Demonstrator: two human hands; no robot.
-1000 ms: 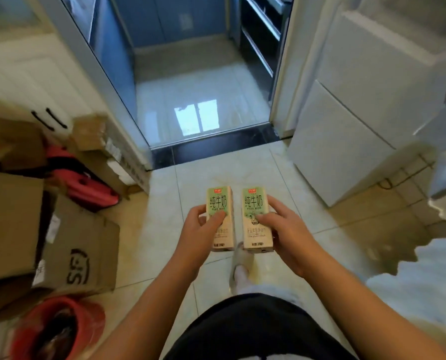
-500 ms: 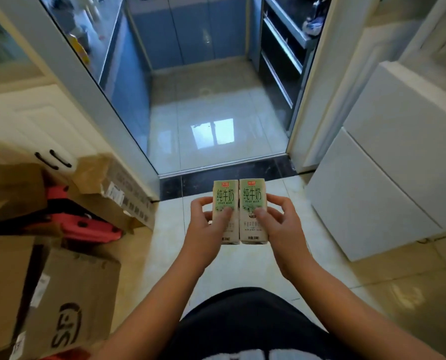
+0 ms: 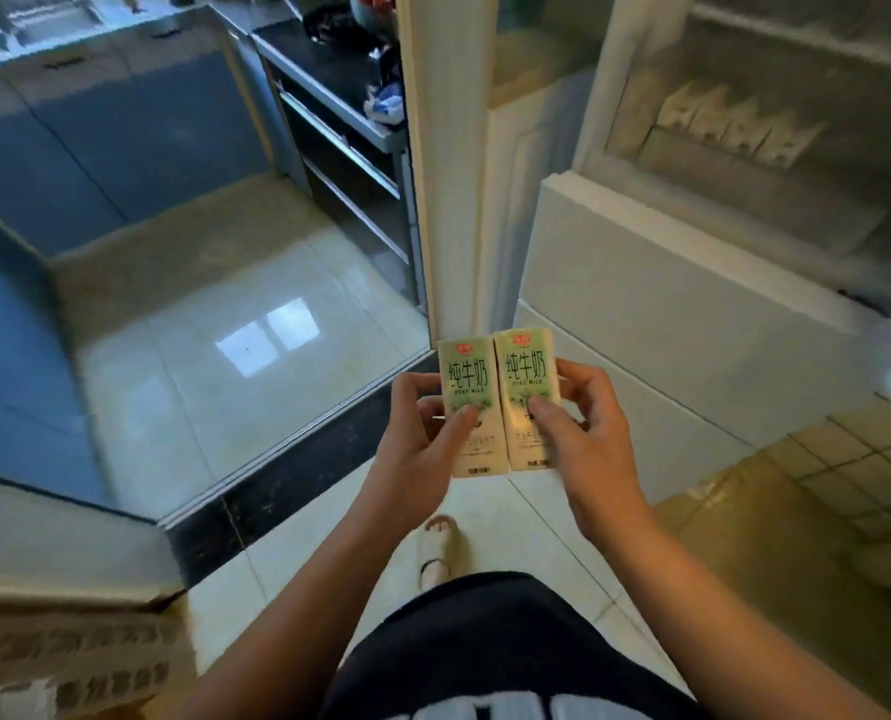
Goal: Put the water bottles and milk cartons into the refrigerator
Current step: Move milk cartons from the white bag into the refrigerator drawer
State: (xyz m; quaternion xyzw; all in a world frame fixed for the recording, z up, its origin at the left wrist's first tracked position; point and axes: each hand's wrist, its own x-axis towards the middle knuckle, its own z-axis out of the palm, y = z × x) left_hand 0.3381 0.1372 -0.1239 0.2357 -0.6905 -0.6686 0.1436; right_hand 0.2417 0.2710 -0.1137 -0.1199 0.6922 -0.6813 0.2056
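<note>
Two cream and green milk cartons are held upright side by side in front of me. My left hand grips the left milk carton. My right hand grips the right milk carton. The white refrigerator stands to the right with its upper compartment open. Several milk cartons stand in a row on a shelf inside, blurred. No water bottle can be made out clearly.
A white door frame stands just left of the refrigerator. Beyond a dark threshold lies a kitchen with blue cabinets and a black shelf unit. A cardboard box sits at the lower left. My foot is on the tiled floor.
The view has swung up and to the right, so the open refrigerator compartment now shows. The two cartons have come together and moved toward the refrigerator, still held in both hands.
</note>
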